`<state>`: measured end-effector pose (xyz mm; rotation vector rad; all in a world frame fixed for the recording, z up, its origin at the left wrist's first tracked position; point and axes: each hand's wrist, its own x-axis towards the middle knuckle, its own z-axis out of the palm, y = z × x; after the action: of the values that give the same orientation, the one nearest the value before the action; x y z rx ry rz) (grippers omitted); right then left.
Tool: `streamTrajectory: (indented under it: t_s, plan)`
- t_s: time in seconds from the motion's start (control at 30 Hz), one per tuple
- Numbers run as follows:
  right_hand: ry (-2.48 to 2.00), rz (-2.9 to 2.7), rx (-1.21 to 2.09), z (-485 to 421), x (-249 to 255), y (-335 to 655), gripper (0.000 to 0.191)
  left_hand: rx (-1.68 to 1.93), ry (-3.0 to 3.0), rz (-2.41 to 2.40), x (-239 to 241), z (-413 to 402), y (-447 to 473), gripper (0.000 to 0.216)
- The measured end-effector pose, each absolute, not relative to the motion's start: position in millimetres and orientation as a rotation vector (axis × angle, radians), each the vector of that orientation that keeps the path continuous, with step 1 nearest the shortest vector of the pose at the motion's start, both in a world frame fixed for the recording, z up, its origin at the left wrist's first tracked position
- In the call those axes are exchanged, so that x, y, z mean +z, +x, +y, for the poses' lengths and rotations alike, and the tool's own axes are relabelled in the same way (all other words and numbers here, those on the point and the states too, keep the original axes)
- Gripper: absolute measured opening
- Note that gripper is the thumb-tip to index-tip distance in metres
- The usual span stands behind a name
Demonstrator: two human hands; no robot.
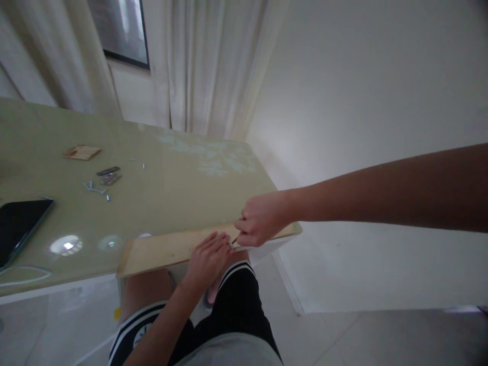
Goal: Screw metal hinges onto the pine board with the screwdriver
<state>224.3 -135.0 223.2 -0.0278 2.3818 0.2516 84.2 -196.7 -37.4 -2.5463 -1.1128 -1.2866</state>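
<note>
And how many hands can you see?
2: the bare left hand lies on the long, pale wooden board; the bare right hand holds a slim, mostly hidden tool at the board's near edge. No other hand shows.

The right forearm (pixel 385 188) reaches in almost level from the right side, its wrist nearly straight, and the right hand (pixel 261 221) is curled with fingers folded inward. The left forearm (pixel 163 325) slants upward from below; the left hand (pixel 208 256) lies back-up, fingers extended, fingertips near the right hand's.
</note>
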Motion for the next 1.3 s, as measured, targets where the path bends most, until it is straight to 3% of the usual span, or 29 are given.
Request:
streamTrajectory:
  t_s: [0.07, 0.2, 0.33, 0.43, 0.53, 0.6, 0.67, 0.77, 0.83, 0.93, 1.07, 1.17, 1.2, 1.3]
  plan:
    - [0.163, 2.373, 0.223, -134, 220, 227, 0.023, -1.295, -2.541, -1.113, -40, -197, 85, 0.021]
    - [1.036, 2.282, -0.025, -137, 214, 221, 0.015, -1.318, -2.54, -1.134, -43, -198, 88, 0.021]
    - [1.458, 2.014, -0.42, -135, 214, 222, 0.026, -1.312, -2.545, -1.128, -38, -199, 87, 0.02]
    - [1.13, 2.18, -0.228, -137, 217, 235, 0.031, -1.298, -2.545, -1.104, -34, -198, 85, 0.022]
    - [0.433, 2.411, 0.099, -145, 221, 249, 0.019, -1.311, -2.547, -1.099, -34, -198, 85, 0.023]
    - [0.19, 2.439, 0.162, -148, 221, 251, 0.028, -1.325, -2.545, -1.108, -36, -199, 85, 0.023]
    - [0.294, 2.411, 0.119, -148, 219, 245, 0.025, -1.328, -2.547, -1.109, -38, -199, 86, 0.021]
    - [0.926, 2.27, -0.107, -140, 214, 225, 0.008, -1.347, -2.543, -1.122, -42, -201, 88, 0.016]
    - [1.33, 2.034, -0.378, -132, 212, 212, 0.011, -1.368, -2.533, -1.148, -43, -202, 89, 0.014]
    - [1.537, 1.781, -0.664, -120, 212, 206, 0.018, -1.371, -2.541, -1.168, -42, -202, 90, 0.013]
    - [1.006, 2.15, -0.348, -116, 223, 223, 0.025, -1.365, -2.543, -1.177, -38, -202, 89, 0.016]
    - [0.311, 2.39, -0.018, -122, 226, 236, 0.01, -1.366, -2.556, -1.15, -37, -201, 88, 0.017]
    - [0.176, 2.41, 0.043, -126, 222, 238, 0.014, -1.371, -2.557, -1.142, -38, -201, 88, 0.017]
    - [0.199, 2.378, 0.113, -141, 201, 236, 0.015, -1.385, -2.568, -1.139, -39, -201, 88, 0.017]
